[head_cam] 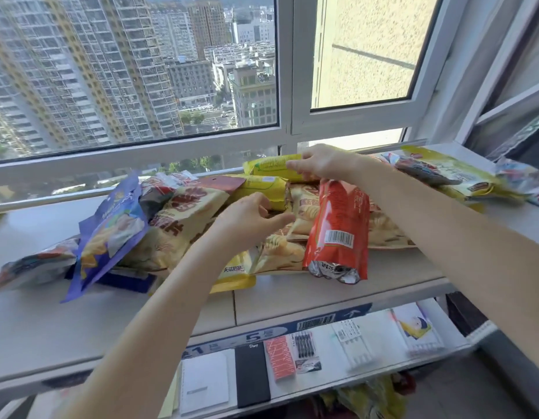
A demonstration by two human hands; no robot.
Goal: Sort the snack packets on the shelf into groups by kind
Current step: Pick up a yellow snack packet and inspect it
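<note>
Both forearms fill the near field, reaching over the shelf [322, 294] edge into the pile.

Right hand [319, 161]: thumb and fingers pinch the top of the red packet [337, 228], which hangs upright, barcode toward me, its crimped bottom just at the shelf surface. The same fingers lie against a yellow packet [271, 167] behind; I cannot tell whether they hold it too. My read: red is being singled out, held by its seal so it clears its neighbours.

Left hand [250, 219]: fingers loosely curled, thumb out, over the cream chip bags [183, 225]. Whether it has hold of one, I cannot tell; likely steadying the heap or picking the next bag.

Pile: mixed kinds overlapping mid-shelf, so sorting looks early. A blue bag [111, 234] leans on the left flank. A second cluster, mostly yellow-green packets [452, 176], lies well apart at right, possibly a group begun.

Window [132, 71] behind. Lower shelf [383, 373] carries notebooks and pens [304, 349].
</note>
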